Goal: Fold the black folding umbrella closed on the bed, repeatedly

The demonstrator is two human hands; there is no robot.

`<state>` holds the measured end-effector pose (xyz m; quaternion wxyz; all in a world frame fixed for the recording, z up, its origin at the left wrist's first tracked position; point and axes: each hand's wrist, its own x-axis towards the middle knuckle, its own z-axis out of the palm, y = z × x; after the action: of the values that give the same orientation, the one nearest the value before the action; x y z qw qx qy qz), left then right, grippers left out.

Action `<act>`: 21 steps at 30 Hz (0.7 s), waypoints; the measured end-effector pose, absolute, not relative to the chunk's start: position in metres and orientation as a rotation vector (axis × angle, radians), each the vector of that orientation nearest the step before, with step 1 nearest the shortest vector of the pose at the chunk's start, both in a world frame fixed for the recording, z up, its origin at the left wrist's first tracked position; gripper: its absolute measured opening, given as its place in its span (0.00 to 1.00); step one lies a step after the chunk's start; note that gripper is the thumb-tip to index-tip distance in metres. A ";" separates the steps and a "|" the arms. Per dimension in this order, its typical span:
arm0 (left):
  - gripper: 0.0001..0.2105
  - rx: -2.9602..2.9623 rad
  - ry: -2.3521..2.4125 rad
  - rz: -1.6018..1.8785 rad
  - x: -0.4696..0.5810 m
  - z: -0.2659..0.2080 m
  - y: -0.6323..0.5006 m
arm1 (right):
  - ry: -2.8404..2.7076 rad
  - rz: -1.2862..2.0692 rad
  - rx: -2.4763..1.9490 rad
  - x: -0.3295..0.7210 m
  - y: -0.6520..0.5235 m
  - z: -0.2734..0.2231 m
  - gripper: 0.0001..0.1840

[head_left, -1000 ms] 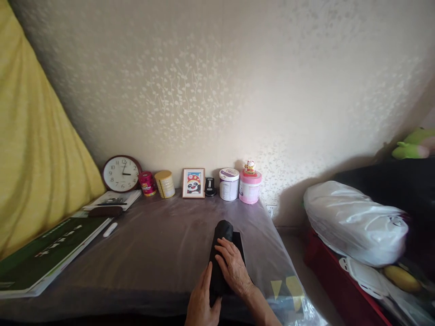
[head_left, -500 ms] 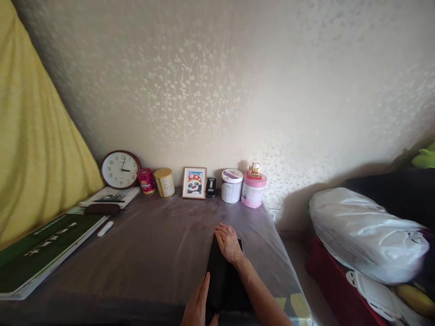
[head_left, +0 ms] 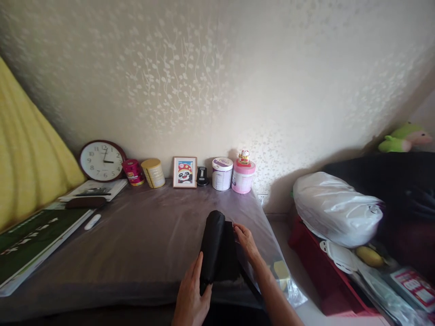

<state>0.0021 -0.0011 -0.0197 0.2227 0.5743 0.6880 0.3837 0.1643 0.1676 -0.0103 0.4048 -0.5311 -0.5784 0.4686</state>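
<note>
A black roll of fabric-like material [head_left: 213,244] lies on the grey-covered table [head_left: 149,253], pointing away from me. From its right side a flat black flap [head_left: 228,258] spreads out, and a dark strap runs from the flap toward my right forearm. My left hand [head_left: 193,290] is wrapped round the near left end of the roll, thumb on one side and fingers on the other. At the flap's far right edge, my right hand [head_left: 245,240] has its fingers bent together on the edge. What kind of article the black roll is, I cannot tell.
Along the wall stand a clock [head_left: 102,160], tins, a framed panda picture [head_left: 185,172], and two round tubs [head_left: 222,174]. Green-covered book [head_left: 37,240] and a white pen-like object [head_left: 93,222] lie left. A red bin [head_left: 316,267] with a plastic bag [head_left: 336,208] stands right.
My right hand has gone from lying on top of the black roll to the flap's right edge. The roll's far end now shows rounded. The view has shifted slightly right and down.
</note>
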 end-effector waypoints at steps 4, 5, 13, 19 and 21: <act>0.30 1.574 1.907 1.052 0.003 -0.014 -0.002 | -1.392 1.299 -1.324 0.155 0.159 -0.003 0.22; 0.30 1.573 1.903 1.061 0.004 -0.013 -0.002 | -1.405 1.295 -1.329 0.153 0.159 -0.002 0.21; 0.31 1.582 1.884 1.105 0.003 -0.015 -0.002 | -1.505 1.258 -1.356 0.145 0.160 0.008 0.14; 0.30 1.557 1.879 1.095 0.002 -0.014 -0.002 | -1.497 1.366 -1.351 0.137 0.154 0.013 0.12; 0.29 1.551 1.866 1.099 0.002 -0.013 -0.002 | -1.483 1.400 -1.355 0.137 0.153 0.014 0.12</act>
<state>0.0016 -0.0023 -0.0130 0.2367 0.5658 0.6805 0.4008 0.1365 0.1531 0.0136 0.3396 -0.5205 -0.5698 0.5377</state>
